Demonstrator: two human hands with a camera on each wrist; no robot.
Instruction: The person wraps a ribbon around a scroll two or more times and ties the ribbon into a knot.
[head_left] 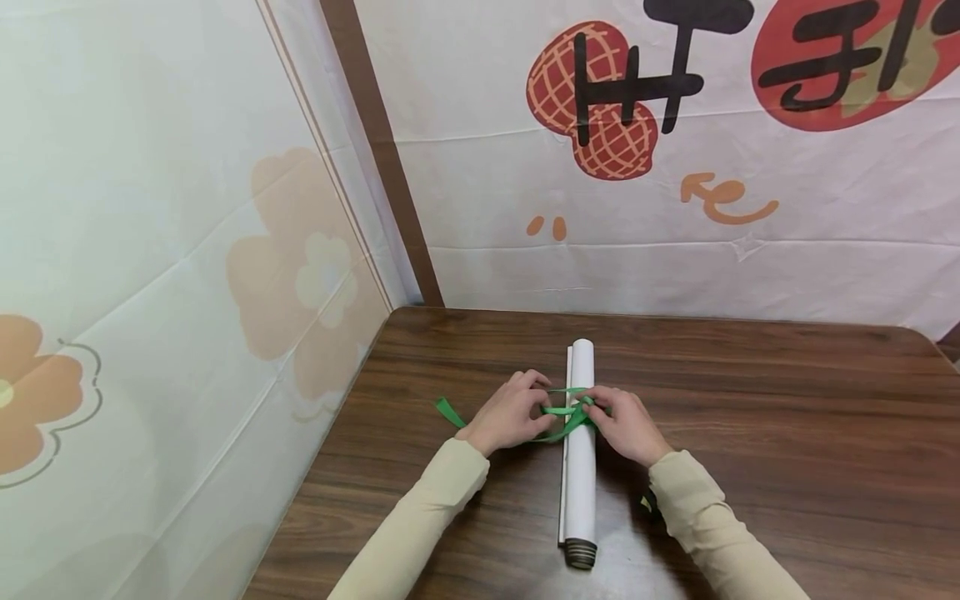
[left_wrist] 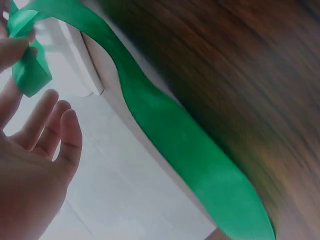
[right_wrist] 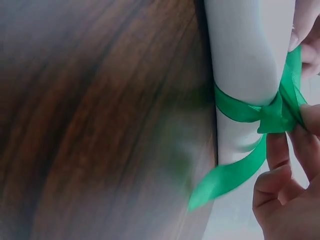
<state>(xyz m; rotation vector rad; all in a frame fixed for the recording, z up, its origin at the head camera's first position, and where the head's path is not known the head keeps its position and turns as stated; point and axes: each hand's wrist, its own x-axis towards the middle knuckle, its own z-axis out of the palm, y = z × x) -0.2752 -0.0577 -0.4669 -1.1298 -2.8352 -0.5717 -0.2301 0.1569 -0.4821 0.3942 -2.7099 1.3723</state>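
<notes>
A rolled white sheet [head_left: 580, 483] lies lengthwise on the table, its near end showing dark, striped layers [head_left: 581, 553]. Green ribbon [right_wrist: 237, 107] is wrapped round its middle and gathers into a knot [right_wrist: 274, 119]. My right hand [head_left: 626, 423] pinches the ribbon at this knot with thumb and fingertips. On the other side, my left hand [head_left: 513, 412] pinches a ribbon length between thumb and forefinger; its other fingers [left_wrist: 70, 135] stay loosely bent. One ribbon tail [left_wrist: 170, 130] runs past the left hand, and another loose end [right_wrist: 225, 182] hangs beside the roll.
The brown wood-grain table [head_left: 787, 417] carries the roll. A small dark item with a yellowish-green patch [head_left: 648, 502] is partly hidden by the right sleeve. Printed white cloth hangings [head_left: 480, 192] stand behind the table and along its left side.
</notes>
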